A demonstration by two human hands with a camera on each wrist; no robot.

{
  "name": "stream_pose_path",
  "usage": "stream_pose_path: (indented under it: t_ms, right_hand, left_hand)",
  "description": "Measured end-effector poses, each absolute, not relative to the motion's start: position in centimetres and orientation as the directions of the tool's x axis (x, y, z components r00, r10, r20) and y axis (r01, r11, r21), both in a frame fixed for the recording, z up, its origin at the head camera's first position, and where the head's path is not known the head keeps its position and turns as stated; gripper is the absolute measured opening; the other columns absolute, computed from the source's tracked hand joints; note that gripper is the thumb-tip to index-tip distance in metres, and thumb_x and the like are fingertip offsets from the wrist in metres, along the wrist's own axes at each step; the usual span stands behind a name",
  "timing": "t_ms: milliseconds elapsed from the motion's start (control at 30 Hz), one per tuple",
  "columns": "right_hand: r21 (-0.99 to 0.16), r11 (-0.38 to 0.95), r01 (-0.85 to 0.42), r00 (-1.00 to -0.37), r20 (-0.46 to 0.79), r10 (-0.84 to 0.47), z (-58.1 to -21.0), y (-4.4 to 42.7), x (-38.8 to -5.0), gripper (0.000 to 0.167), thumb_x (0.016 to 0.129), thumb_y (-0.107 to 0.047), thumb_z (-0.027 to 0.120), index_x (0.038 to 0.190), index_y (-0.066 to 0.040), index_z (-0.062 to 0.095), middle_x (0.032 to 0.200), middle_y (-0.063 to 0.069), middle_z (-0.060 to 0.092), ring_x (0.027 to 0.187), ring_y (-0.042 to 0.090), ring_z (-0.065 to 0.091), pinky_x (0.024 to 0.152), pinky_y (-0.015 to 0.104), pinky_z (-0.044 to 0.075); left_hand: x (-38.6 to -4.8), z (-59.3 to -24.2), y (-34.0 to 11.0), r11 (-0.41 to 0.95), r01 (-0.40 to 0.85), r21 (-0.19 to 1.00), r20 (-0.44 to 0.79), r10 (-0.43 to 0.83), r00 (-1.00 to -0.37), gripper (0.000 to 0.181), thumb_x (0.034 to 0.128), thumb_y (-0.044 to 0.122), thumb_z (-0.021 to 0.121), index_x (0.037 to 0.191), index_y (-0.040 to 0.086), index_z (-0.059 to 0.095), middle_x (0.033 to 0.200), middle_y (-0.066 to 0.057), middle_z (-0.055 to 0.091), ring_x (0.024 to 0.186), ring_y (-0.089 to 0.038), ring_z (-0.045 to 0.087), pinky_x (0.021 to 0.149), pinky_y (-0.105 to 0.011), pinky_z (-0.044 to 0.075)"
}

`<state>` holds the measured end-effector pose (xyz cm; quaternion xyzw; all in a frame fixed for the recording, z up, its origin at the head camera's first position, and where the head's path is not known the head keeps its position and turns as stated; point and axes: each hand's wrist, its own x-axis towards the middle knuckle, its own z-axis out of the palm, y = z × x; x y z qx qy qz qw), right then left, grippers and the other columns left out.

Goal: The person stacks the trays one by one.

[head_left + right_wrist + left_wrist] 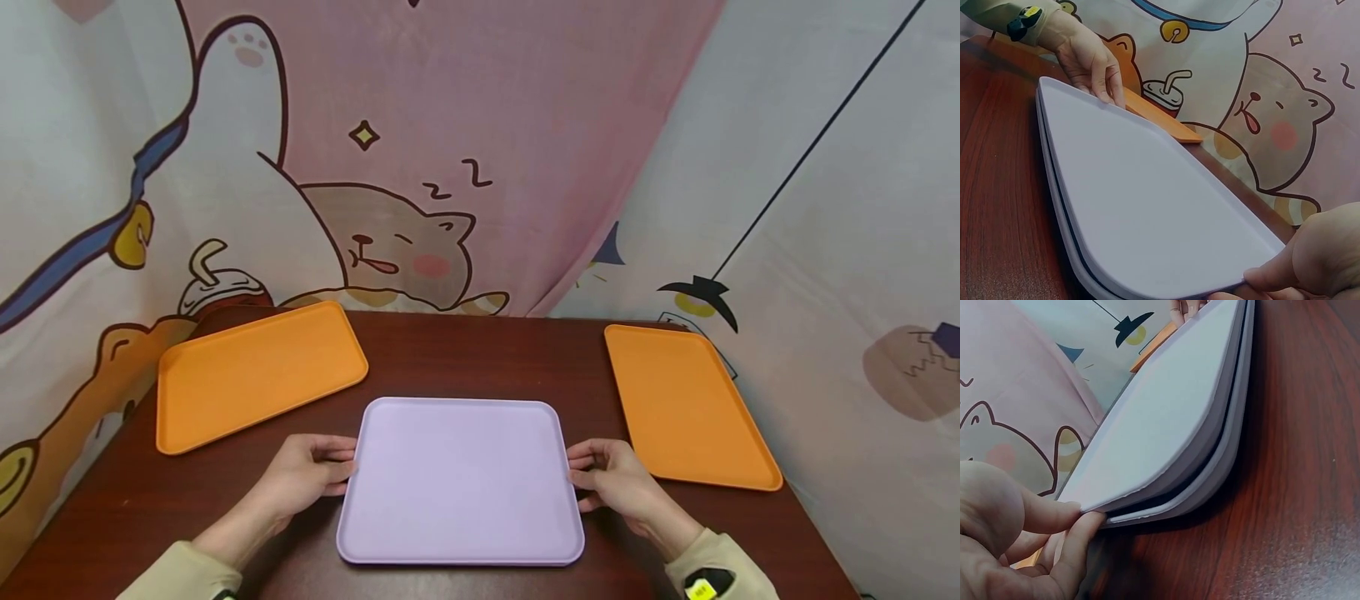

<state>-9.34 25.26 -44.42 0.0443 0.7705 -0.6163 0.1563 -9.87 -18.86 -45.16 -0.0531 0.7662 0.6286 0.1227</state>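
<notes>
Two light purple trays lie stacked, with a narrow gap between their rims in both wrist views; from the head view only the upper tray point(461, 483) shows clearly. My left hand point(307, 475) pinches the stack's left edge, its thumb on the upper rim in the left wrist view, where the hand point(1029, 537) is at lower left. At the right edge, my right hand point(618, 483) grips the rim between thumb and fingers. The right wrist view shows that hand point(1310, 262) at the upper tray's point(1147, 194) near corner. Fingers under the rims are partly hidden.
An orange tray point(258, 375) lies at the back left of the dark wooden table point(487, 354), set at an angle. Another orange tray point(690, 404) lies on the right, just beyond my right hand. A cartoon-printed cloth point(525, 150) hangs behind the table and along its sides.
</notes>
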Motion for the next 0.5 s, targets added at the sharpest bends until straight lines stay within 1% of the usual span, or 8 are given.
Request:
stream_pose_path:
  t_ms: [500]
  right_hand:
    - [-0.929,0.265,0.258,-0.949,-0.295,-0.111,-44.80,25.16,-9.47,0.028,0.095,0.009,0.069,0.121,0.016,0.061,0.104,0.021,0.063,0.082,0.027,0.067,0.061,0.045,0.065]
  left_hand:
    - [-9.93,-45.29,-18.97,0.230,-0.228,0.946,-0.247,0.061,-0.967,0.033,0.0927,-0.008,0.074,0.125,-0.013,0.069,0.103,-0.015,0.071,0.086,-0.023,0.072,0.071,-0.038,0.065]
